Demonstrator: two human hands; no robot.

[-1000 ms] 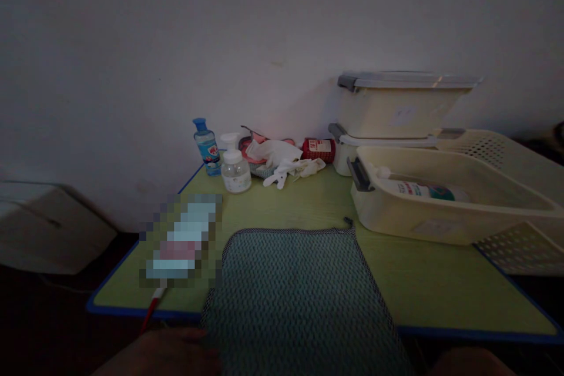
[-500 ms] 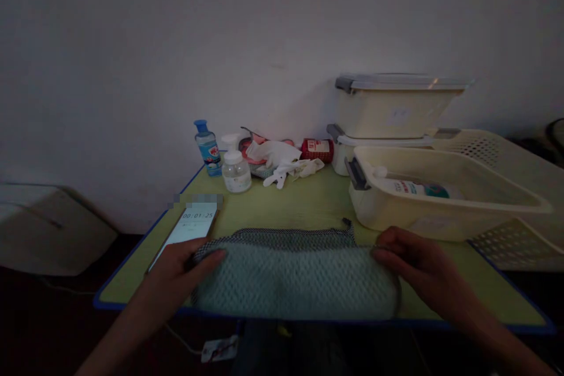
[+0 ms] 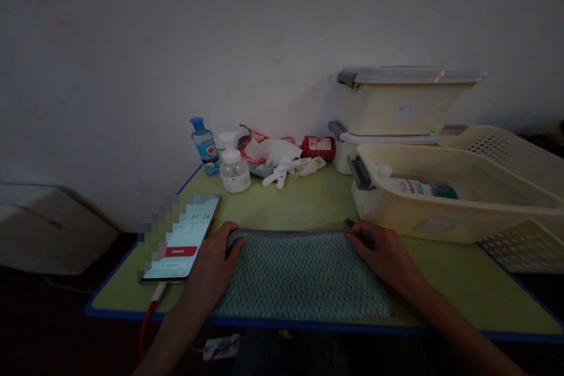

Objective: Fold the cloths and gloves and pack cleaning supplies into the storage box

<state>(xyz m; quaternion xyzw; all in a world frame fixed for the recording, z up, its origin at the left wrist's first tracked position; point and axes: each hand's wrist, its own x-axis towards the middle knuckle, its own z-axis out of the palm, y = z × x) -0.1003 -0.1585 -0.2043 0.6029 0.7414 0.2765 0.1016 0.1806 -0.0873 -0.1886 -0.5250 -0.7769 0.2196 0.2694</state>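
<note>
A grey-green textured cleaning cloth (image 3: 299,276) with a dark checked border lies spread at the front of the table. My left hand (image 3: 218,261) pinches its far left corner between thumb and fingers. At the far right corner, my right hand (image 3: 383,252) grips the border the same way. A small dark loop (image 3: 349,222) pokes out just beyond the right fingers. Left of my left hand lies a phone (image 3: 187,241) with a lit timer screen and a red cable plugged in.
Along the back stand a blue bottle (image 3: 205,147), a clear pump bottle (image 3: 235,173), white gloves (image 3: 282,173) and a red container (image 3: 318,148). A cream bin (image 3: 396,220) holding a white bottle (image 3: 414,188) sits at right, before stacked lidded boxes (image 3: 392,108).
The cloth's far edge has moved away from me and the cloth now lies flatter on the table. Both hands have come closer together, still holding its corners.
</note>
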